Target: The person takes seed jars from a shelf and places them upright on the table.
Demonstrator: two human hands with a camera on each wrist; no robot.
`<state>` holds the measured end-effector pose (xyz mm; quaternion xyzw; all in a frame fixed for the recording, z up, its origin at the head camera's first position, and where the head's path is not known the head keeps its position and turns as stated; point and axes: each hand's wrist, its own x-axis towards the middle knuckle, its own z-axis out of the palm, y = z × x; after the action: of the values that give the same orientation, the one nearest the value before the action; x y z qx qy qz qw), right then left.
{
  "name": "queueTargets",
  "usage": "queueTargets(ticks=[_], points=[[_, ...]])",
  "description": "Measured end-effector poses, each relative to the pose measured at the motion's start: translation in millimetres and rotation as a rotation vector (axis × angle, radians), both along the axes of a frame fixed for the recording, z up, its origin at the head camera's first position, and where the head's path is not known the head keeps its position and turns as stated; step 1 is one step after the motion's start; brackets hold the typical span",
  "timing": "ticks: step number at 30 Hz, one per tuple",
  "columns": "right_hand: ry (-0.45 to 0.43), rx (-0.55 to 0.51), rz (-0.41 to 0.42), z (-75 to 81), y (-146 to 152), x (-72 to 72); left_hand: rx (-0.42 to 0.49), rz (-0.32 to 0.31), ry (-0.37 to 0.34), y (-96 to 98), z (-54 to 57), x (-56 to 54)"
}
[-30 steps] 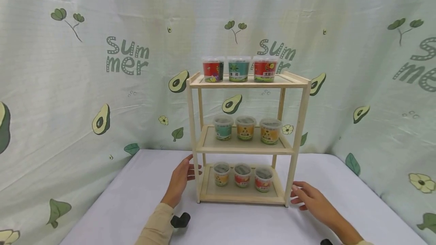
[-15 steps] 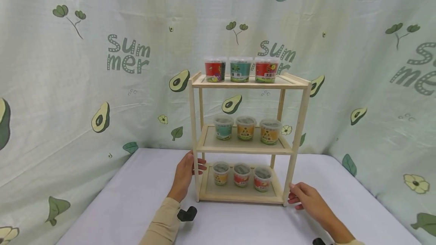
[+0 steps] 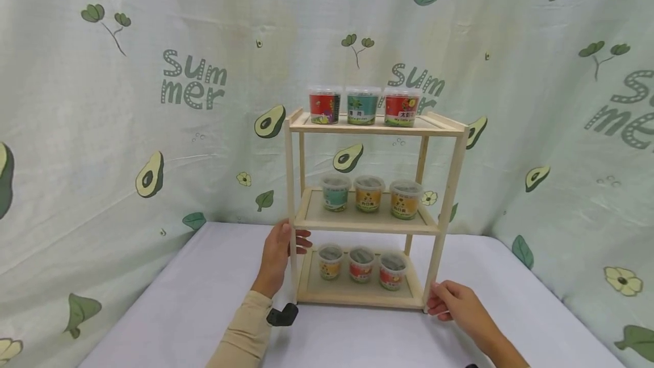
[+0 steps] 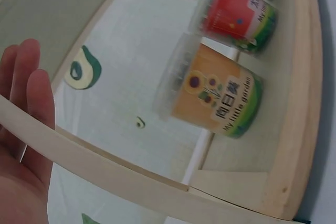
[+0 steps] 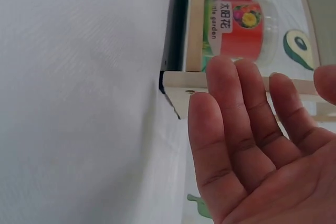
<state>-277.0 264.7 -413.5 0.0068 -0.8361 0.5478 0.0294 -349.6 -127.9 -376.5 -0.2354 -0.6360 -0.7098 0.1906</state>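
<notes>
Where a three-tier rack of pale wood point(image 3: 365, 227) stands upright on a white-covered table point(image 3: 168, 305), a hand is placed at either side. Directions below take the rack's centre, in the head view, as the middle of the dial.

Left hand point(image 3: 277, 251): at 8 o'clock, fingers extended and slightly parted, reaching behind the left front post into the frame. Palm contact with the post cannot be told.

Right hand point(image 3: 457, 302): between 4 and 5 o'clock, beside the foot of the right front post; fingers extended side by side, thumb held apart. Firm contact cannot be confirmed.

Contents: at 12 o'clock, red, teal and red round plastic tubs with clear lids point(image 3: 361, 108); on the middle tier, one teal and two orange lidded tubs point(image 3: 369, 197); toward 6 o'clock, one orange and two red lidded tubs point(image 3: 361, 268).

Beige sleeve point(image 3: 245, 325) on the left arm, toward 7 o'clock; small black object point(image 3: 283, 315) beside its cuff.
</notes>
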Motion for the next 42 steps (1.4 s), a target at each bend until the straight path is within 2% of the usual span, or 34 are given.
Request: queueTargets(ticks=[4, 8, 13, 18, 22, 25, 28, 33, 42], points=[[0.007, 0.010, 0.033, 1.8, -2, 1.7, 0.071, 0.010, 0.018, 0.1, 6.6, 3.6], [0.031, 0.007, 0.123, 3.7, -6, 1.3, 0.096, 0.028, 0.039, 2.0, 14.0, 4.1], [0.033, -0.008, 0.176, 3.4, -19, -0.9, 0.069, 0.052, 0.035, 4.8, 20.6, 2.2], [0.057, -0.016, 0.170, 3.9, -37, -5.9, 0.025, 0.065, 0.014, 5.8, 27.3, -1.3], [0.100, 0.000, 0.146, 3.8, -50, -7.3, -0.001, 0.058, -0.022, 6.7, 32.1, -2.6], [0.109, 0.040, 0.090, 4.6, -59, -5.7, -0.034, 0.048, -0.049, 8.4, 33.4, -2.0], [0.128, 0.119, 0.009, 8.2, -68, -4.8, -0.044, 0.038, -0.066, 10.1, 31.9, -1.8], [0.117, 0.267, -0.097, 14.7, -76, -7.2, 0.000, 0.032, -0.075, 13.2, 24.8, -2.1], [0.093, 0.331, -0.100, 13.0, -84, -15.9, 0.052, 0.054, -0.042, 14.9, 17.4, -0.7]])
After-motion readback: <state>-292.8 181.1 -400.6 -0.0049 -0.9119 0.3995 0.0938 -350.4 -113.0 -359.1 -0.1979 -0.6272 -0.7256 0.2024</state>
